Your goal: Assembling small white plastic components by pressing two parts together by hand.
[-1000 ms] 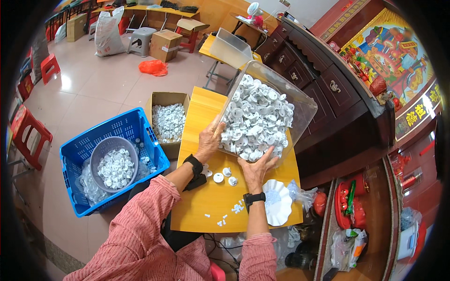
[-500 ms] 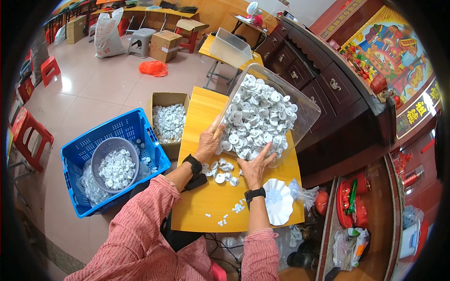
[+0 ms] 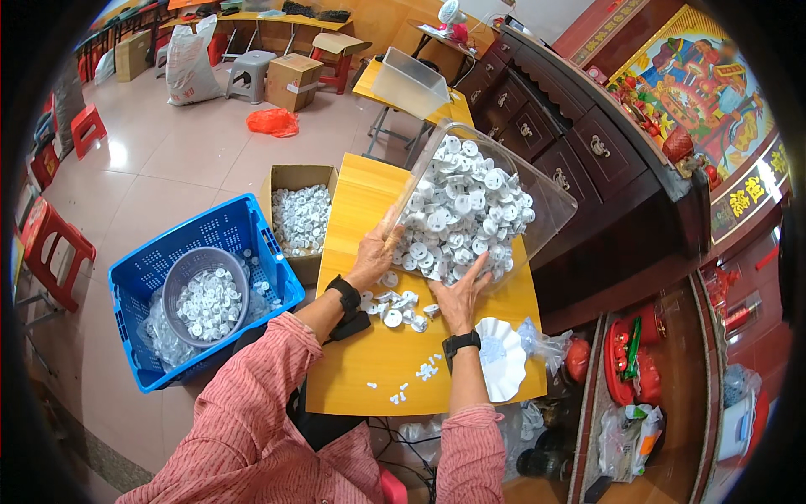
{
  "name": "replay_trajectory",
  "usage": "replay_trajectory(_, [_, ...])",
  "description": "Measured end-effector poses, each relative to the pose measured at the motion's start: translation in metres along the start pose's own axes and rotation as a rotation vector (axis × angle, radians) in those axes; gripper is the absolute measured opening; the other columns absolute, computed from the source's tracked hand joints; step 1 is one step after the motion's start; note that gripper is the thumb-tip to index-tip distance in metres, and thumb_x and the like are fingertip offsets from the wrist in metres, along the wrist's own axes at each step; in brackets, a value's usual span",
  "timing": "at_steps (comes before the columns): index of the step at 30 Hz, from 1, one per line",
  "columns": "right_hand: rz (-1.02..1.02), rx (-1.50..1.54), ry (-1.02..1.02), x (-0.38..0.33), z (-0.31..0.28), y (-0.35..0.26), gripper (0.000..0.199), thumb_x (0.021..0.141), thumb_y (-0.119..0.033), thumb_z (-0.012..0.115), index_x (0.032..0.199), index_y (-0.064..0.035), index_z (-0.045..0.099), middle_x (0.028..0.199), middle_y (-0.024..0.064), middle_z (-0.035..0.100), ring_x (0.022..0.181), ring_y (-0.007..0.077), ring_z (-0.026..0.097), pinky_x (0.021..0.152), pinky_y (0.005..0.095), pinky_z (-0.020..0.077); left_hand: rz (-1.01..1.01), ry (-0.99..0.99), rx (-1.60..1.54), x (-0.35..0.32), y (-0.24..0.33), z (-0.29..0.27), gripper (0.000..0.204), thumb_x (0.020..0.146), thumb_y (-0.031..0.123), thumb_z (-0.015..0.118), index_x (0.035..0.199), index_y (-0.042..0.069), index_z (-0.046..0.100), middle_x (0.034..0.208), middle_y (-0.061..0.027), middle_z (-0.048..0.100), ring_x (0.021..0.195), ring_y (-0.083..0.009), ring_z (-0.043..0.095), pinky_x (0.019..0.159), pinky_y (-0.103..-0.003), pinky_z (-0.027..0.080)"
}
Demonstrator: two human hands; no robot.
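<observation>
A clear plastic bin (image 3: 550,225), heaped with small round white plastic parts (image 3: 466,202), stands tilted on the far end of the yellow table (image 3: 353,378). My left hand (image 3: 374,255) grips its left side, fingers partly hidden behind the wall. Curled over the near edge, my right hand (image 3: 460,297) has its fingertips against the parts inside. Just below the bin, between my hands, lies a loose cluster of white parts (image 3: 393,317). Several tiny white pegs (image 3: 428,370) are scattered nearer to me. A white fluted dish (image 3: 512,370) with small pale pieces sits right of my right wrist.
At the left, a blue crate (image 3: 155,370) holds a grey bowl (image 3: 172,311) of white parts and clear bags. A cardboard box (image 3: 306,267) of white parts stands beside the table. Dark drawers (image 3: 579,181) flank the right. Another clear bin (image 3: 411,84) rests on a farther table.
The bin has shifted slightly right and its heap has settled differently. A few more white parts lie on the table below its near edge. Both hands keep their hold.
</observation>
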State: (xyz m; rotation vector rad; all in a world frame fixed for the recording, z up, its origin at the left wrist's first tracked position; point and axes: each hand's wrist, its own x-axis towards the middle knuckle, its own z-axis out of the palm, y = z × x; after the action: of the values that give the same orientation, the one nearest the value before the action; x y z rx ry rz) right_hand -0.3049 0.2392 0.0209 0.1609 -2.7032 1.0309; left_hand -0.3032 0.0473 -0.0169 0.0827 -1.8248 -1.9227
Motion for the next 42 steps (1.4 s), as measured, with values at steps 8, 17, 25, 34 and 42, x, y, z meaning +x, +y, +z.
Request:
replay_trajectory(8, [0.071,0.177,-0.150,-0.002,-0.003,-0.021,0.125,0.066,-0.016,0.081,0.155,-0.0020,-0.006,0.146,0.0439,0.023,0.138,0.0578,0.024,0.115,0.0519,0.0281,0.119,0.002,0.078,0.004,-0.023,-0.003,0.050,0.105,0.037,0.049,0.152,0.019,0.040,0.125,-0.0137,0.065,0.109,-0.0200,0.059,0.094,-0.033,0.046])
replay_trajectory(17, [0.089,-0.047,-0.052,0.001,-0.003,-0.005,0.116,0.071,-0.001,0.066,0.158,-0.0125,-0.011,0.137,0.0466,0.023,0.129,0.0620,0.031,0.113,0.0527,0.0265,0.091,0.027,0.132,0.005,-0.016,0.005,0.053,0.101,0.035,0.057,0.140,0.001,0.048,0.107,-0.0287,0.065,0.097,-0.0391,0.064,0.085,-0.041,0.049])
replay_trajectory(25, [0.098,-0.083,-0.063,-0.001,-0.003,-0.008,0.118,0.070,0.000,0.069,0.158,-0.0128,-0.009,0.133,0.0474,0.027,0.123,0.0631,0.035,0.108,0.0543,0.0316,0.038,0.017,0.050,0.002,-0.002,0.002,0.053,0.100,0.036,0.057,0.133,-0.005,0.052,0.103,-0.0262,0.066,0.095,-0.0348,0.064,0.085,-0.041,0.049])
replay_trajectory(34, [0.091,-0.027,-0.122,-0.005,-0.009,-0.006,0.115,0.074,0.005,0.067,0.158,-0.0162,-0.008,0.134,0.0484,0.025,0.126,0.0619,0.036,0.108,0.0504,0.0351,-0.068,-0.045,-0.230,0.007,-0.008,-0.012,0.059,0.086,0.029,0.062,0.132,-0.007,0.053,0.123,-0.0222,0.062,0.113,-0.0289,0.058,0.099,-0.035,0.043])
replay_trajectory(42, [0.148,-0.041,-0.161,-0.006,-0.014,-0.003,0.114,0.075,0.007,0.067,0.159,-0.0152,-0.006,0.130,0.0469,0.030,0.122,0.0581,0.041,0.106,0.0488,0.0368,0.047,-0.138,-0.099,-0.002,0.005,-0.021,0.059,0.085,0.030,0.060,0.127,-0.011,0.053,0.130,-0.0191,0.056,0.118,-0.0280,0.052,0.102,-0.034,0.039])
